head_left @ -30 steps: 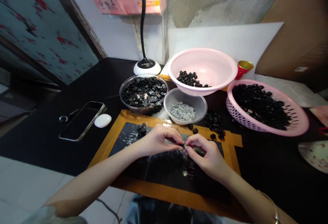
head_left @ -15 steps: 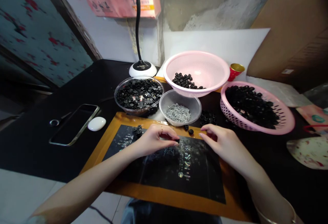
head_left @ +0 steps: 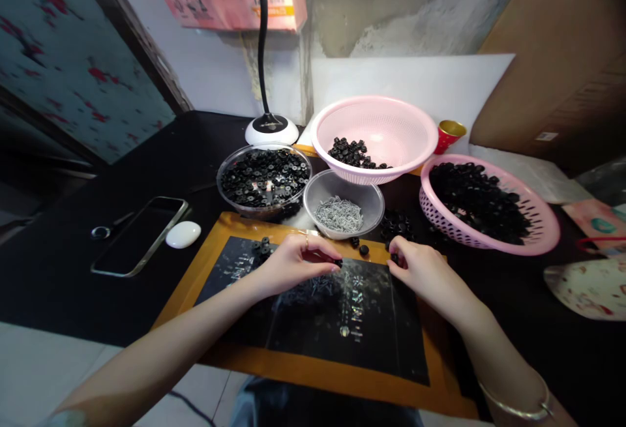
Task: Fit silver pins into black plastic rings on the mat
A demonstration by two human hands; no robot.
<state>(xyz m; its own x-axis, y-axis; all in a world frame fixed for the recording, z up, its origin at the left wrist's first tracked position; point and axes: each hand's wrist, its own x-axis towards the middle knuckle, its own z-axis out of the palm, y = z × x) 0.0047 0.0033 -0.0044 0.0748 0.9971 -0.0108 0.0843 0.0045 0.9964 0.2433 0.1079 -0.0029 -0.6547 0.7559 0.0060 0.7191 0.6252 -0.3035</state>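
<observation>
My left hand (head_left: 306, 261) is above the middle of the black mat (head_left: 342, 355), its thumb and fingers pinched on a small black part (head_left: 338, 263). Beneath it lies a pile of metal screws (head_left: 317, 285). At the mat's upper right edge, my right hand (head_left: 420, 270) pinches another small black part (head_left: 394, 258). Two loose black pieces, one a round knob (head_left: 364, 250), rest between the hands. Behind them stands a clear bowl (head_left: 313, 200) of screws. Small black parts (head_left: 263, 249) sit near the mat's upper left.
A clear bowl (head_left: 222, 195) of black discs stands behind left. Two pink baskets (head_left: 405, 124) (head_left: 548, 238) hold black parts. A phone (head_left: 139, 238), a white oval object (head_left: 183, 235), a lamp base (head_left: 272, 130) and a red cup (head_left: 447, 135) are around the table.
My right hand's fingers have closed on a small black part near the mat's upper right edge. My left hand keeps its pinch almost in the same place. The view has shifted slightly.
</observation>
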